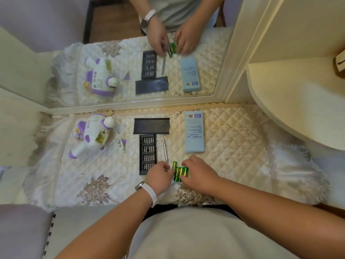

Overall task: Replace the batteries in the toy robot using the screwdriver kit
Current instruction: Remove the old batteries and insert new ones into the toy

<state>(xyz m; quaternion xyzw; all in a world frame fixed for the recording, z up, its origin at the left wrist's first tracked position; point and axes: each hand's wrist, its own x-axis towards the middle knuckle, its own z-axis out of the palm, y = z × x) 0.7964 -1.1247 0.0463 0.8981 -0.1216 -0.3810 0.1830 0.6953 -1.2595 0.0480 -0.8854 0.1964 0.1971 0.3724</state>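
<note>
Both bare forearms are seen nearest the camera, reaching forward over a cream quilted table cover (233, 146). On the far left of it, a white and purple plastic toy robot (93, 135) is laid on its front, and its battery bay appears to be uncovered, with yellowish contacts showing; whether cells remain inside cannot be told. To its right, a flat black lid (151, 125) is set above an open black tray of screwdriver bits (147, 154), and a slim silver screwdriver handle (165, 149) is laid just beside the tray.

Below these, the left hand (160, 175), with a white watch strap at the wrist, is curled loosely with its fingertips against a cluster of green and gold cylindrical batteries (179, 171). The right hand (197, 171) is arched over the same cluster from the other side, fingers bent and touching the cells. Neither hand is seen to be closed fully around one. A pale blue cardboard sleeve (194, 132) lies beyond the right hand.

The step in hand is judged to be the sorting or gathering of cells. Next, cells would need to be carried left to the robot and seated with polarity matched.
</note>
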